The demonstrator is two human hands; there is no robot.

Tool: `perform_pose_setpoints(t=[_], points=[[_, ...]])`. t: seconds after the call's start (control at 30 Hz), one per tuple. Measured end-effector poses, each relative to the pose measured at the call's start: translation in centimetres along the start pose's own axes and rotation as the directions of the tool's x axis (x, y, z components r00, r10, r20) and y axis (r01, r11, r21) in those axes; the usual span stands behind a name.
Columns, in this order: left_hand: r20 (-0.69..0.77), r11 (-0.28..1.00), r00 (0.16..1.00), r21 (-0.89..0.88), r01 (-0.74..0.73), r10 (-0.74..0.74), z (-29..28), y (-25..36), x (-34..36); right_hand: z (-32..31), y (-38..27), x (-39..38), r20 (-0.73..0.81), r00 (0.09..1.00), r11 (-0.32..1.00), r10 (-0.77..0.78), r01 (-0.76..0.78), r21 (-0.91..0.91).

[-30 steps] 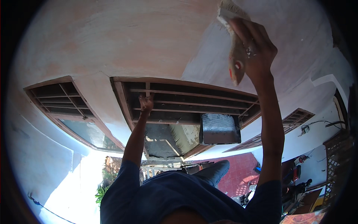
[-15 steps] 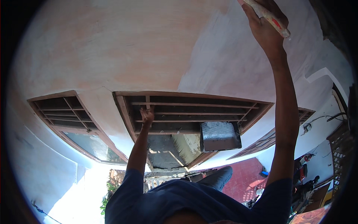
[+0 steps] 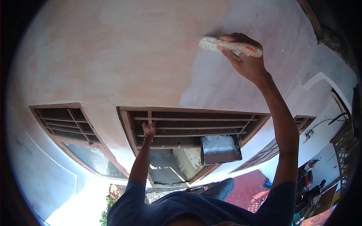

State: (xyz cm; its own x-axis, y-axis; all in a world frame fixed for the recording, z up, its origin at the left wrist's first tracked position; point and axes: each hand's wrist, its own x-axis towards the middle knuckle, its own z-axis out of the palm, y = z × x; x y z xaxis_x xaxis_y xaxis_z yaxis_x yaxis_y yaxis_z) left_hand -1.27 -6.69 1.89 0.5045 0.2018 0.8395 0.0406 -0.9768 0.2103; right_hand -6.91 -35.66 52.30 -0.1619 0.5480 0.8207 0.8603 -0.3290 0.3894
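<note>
My right hand (image 3: pixel 247 66) is closed around the handle of a paintbrush (image 3: pixel 233 46), its pale bristles pointing left. The bristles are at or very near the wall (image 3: pixel 132 56), by the border between the bare peach surface and a whitish coat (image 3: pixel 222 86); I cannot tell whether they touch. Lower down, my left hand (image 3: pixel 149 130) grips a wooden window bar (image 3: pixel 149 115) near the left end of the barred opening, its fingers partly hidden. A dark paint tray (image 3: pixel 221 159) with white paint smeared inside hangs at the lower right of that opening.
Another barred window (image 3: pixel 64 120) is to the left, with a glass pane below it. Beneath me lie a red tiled floor (image 3: pixel 245 186) and a parked motorbike (image 3: pixel 311 188) at the right. A lattice panel (image 3: pixel 341 158) stands at the far right.
My right hand has come down and to the left with the paintbrush, bringing the bristles into view. My left hand stays on the window bar. The view has tilted slightly up.
</note>
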Motion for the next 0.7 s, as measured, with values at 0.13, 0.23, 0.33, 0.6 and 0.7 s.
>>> perform_pose_setpoints(t=[0.13, 0.23, 0.33, 0.6, 0.7], points=[[0.015, 0.998, 1.0, 0.064, 0.027, -0.028, 0.9, -0.8, -1.0, -4.3, 6.0, 7.7, -0.197, 0.96, 0.902, -0.2, 0.102, -0.42], [-0.154, 0.986, 0.986, 0.165, -0.033, 0.059, 1.2, -1.7, -1.7, -4.8, 2.0, 11.1, -0.134, 0.873, 0.701, -0.468, 0.276, -0.657], [-0.072, 0.997, 0.997, 0.077, -0.028, 0.033, 0.8, -0.2, -0.8, -2.7, 2.5, 6.9, -0.094, 0.971, 0.825, -0.218, 0.131, -0.55], [-0.062, 0.998, 0.998, 0.062, 0.015, -0.011, 1.4, -1.3, -1.3, 1.1, -3.8, -1.4, 0.298, 0.95, 0.995, -0.095, 0.095, 0.016], [-0.122, 0.996, 0.992, 0.089, -0.011, 0.022, 1.7, -1.4, -1.4, -0.6, -0.3, 2.0, 0.219, 0.974, 0.998, 0.053, -0.056, 0.008]])
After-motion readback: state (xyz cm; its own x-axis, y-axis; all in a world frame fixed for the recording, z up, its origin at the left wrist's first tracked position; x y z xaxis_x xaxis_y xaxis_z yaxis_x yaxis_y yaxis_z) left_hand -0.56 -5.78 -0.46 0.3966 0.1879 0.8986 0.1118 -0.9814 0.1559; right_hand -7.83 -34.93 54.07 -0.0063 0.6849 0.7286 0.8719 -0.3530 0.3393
